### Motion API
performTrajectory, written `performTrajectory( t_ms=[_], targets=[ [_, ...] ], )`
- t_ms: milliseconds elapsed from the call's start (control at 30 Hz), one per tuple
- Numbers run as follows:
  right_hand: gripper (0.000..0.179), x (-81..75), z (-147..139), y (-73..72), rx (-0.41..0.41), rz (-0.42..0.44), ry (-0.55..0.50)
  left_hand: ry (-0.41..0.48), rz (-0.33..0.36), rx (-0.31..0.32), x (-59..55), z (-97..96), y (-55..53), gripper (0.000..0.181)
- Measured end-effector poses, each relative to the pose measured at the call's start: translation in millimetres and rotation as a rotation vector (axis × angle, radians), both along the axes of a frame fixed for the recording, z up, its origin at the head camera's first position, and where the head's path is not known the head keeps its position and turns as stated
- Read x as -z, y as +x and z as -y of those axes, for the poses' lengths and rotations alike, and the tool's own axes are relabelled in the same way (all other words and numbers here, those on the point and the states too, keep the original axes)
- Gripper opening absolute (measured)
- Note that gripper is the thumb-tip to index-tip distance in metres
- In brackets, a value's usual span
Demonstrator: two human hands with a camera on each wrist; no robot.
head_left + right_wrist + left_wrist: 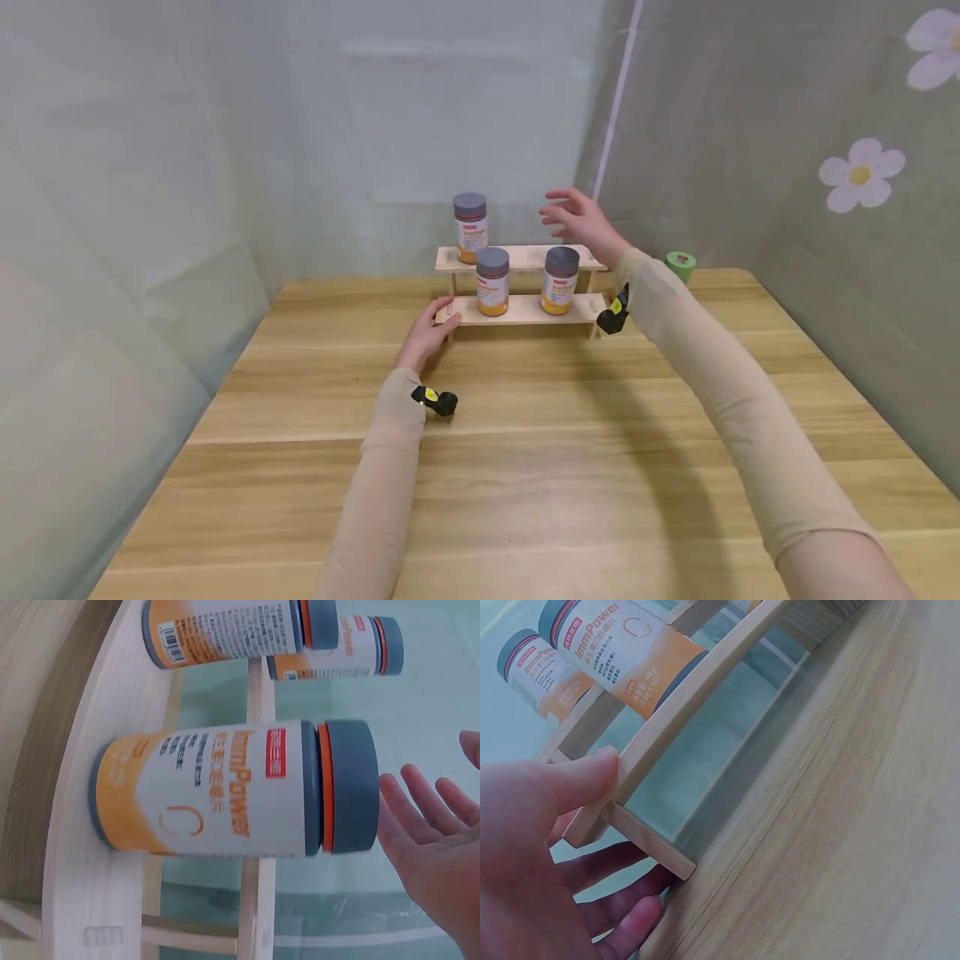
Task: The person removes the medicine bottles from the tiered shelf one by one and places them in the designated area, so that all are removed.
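Observation:
A two-tier wooden rack (pixel 525 310) carries three supplement bottles with grey caps and white-and-orange labels. One bottle (pixel 471 229) stands at the upper tier's left; on the lower tier are a left bottle (pixel 492 283) and a right bottle (pixel 210 791). My left hand (pixel 429 333) holds the left end of the lower board, thumb (pixel 589 776) against the board and the other fingers lower, beside the short leg (pixel 649 840). Over the right part of the upper tier, my right hand (pixel 581 221) hovers with fingers spread and loosely bent, holding nothing.
A green cylindrical container (pixel 681 265) stands behind my right forearm, partly hidden by the sleeve. The rack stands near the far edge of the wooden table (pixel 525 467). Pale curtains (pixel 450 125) hang behind and along both sides.

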State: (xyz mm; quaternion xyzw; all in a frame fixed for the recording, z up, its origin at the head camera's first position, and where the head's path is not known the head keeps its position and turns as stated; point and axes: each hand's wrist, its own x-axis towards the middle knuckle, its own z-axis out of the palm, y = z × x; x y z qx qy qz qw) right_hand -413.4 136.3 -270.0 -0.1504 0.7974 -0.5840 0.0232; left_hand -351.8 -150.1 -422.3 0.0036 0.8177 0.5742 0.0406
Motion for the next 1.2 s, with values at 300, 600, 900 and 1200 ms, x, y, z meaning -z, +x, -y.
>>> performTrajectory(
  t_ms=[300, 600, 900, 1200],
  targets=[
    [0.047, 2.1, 21.2, -2.3, -0.069, 0.037, 0.009, 0.005, -0.008, -0.005, 2.5, 0.0, 2.1, 0.054],
    [0.049, 4.3, 48.2, -3.5, -0.152, 0.086, 0.028, 0.011, -0.009, -0.022, 2.3, 9.4, 4.7, 0.054],
    [0.053, 6.1, 67.4, -4.1, -0.188, 0.092, 0.021, 0.006, 0.001, -0.031, 2.8, 13.2, 6.0, 0.053],
    [0.058, 7.6, 81.0, -6.0, -0.163, 0.062, 0.077, 0.002, 0.0, -0.026, 3.4, 14.9, 4.8, 0.053]
  ],
)
